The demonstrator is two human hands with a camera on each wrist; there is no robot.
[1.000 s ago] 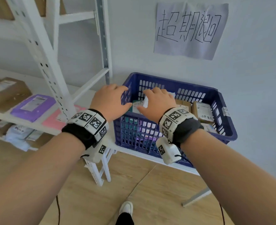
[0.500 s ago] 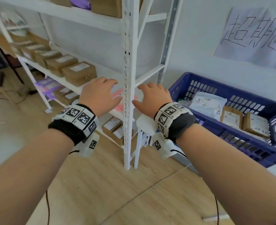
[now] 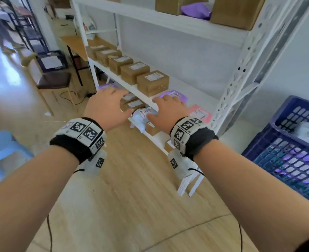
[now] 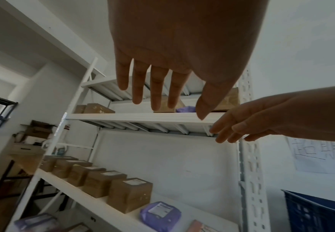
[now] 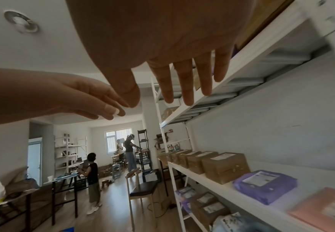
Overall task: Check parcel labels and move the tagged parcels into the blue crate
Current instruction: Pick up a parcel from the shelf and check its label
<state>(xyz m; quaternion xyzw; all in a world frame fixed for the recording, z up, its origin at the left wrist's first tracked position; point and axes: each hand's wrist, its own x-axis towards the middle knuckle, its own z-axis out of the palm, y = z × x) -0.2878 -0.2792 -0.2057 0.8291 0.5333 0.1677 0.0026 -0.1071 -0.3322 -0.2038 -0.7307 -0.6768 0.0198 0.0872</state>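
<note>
Both my hands hover empty in front of the white shelf rack. My left hand and right hand have straight, spread fingers and hold nothing, as the left wrist view and the right wrist view confirm. On the middle shelf stands a row of brown labelled boxes, then a purple parcel and a pink parcel. A white bag parcel and small brown boxes lie on the lower shelf under my hands. The blue crate stands at the right with parcels inside.
A chair and a dark table stand at the left of the rack. A light blue stool is at the far left. More boxes and a purple bag sit on the top shelf. Other people work across the room.
My view and both hands have swung left from the blue crate to the shelf rack. A white parcel that my right hand held over the crate is no longer in it.
</note>
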